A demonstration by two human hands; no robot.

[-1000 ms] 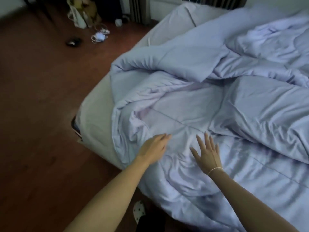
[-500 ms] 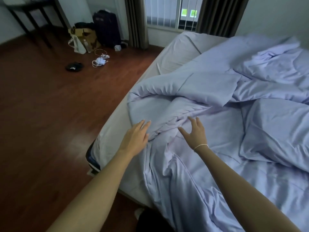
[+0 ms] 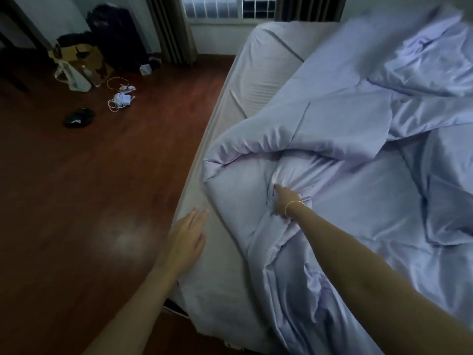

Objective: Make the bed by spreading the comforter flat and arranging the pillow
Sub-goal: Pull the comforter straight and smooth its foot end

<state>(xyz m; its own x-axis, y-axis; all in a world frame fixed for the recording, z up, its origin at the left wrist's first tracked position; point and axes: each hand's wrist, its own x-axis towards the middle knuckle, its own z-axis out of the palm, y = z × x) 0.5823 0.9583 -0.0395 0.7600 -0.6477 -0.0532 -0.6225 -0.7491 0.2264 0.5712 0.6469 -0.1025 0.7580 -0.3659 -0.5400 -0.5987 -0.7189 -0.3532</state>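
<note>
Comforter (image 3: 332, 139) bunched, fold crossing bed (image 3: 258, 73)

Right hand (image 3: 284, 199) fingers buried in a bunch of comforter (image 3: 345, 201), centre frame; only the knuckles and wrist show. Left hand (image 3: 188, 237) smeared by motion at lower centre, fingertips indistinct, contact with the sheet (image 3: 220, 290) can't be told. Both forearms cut off by the bottom edge. Comforter runs off the right and bottom edges; upper right corner of it blurred, pillow not distinguishable from the folds there. Suitcase (image 3: 115, 32) and window (image 3: 230, 7) cropped by the top edge. Floor clutter (image 3: 121, 97) at upper left too small to identify.
</note>
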